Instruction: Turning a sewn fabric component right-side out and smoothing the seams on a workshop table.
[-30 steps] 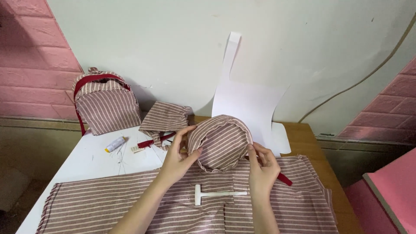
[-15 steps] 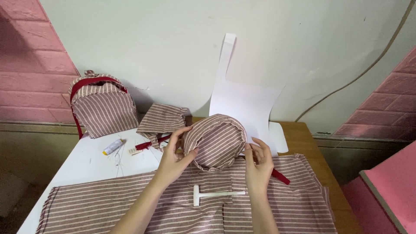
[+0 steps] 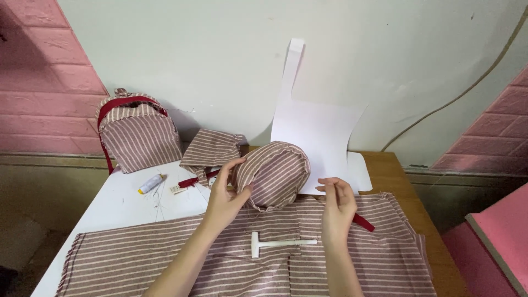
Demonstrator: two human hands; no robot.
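My left hand (image 3: 224, 195) grips the left edge of a rounded, pouch-like piece of pink-and-white striped fabric (image 3: 272, 173) and holds it up above the table. Its open side faces down. My right hand (image 3: 336, 204) hovers just right of the pouch with fingers apart, not touching it. Below both hands lies a large flat sheet of the same striped cloth (image 3: 165, 258), with a small white T-shaped tool (image 3: 278, 243) resting on it. A dark red strap (image 3: 363, 221) pokes out from under my right hand.
A striped backpack with red trim (image 3: 137, 132) leans on the wall at the back left. Beside it lie a folded striped piece (image 3: 212, 147), a white spool (image 3: 150, 183) and small red bits. A white paper pattern (image 3: 322, 137) leans on the wall. The wooden table edge (image 3: 423, 220) runs at right.
My right hand has let go of the pouch's right edge and drawn slightly away. The left hand keeps its hold and the pouch has tipped a little to the left.
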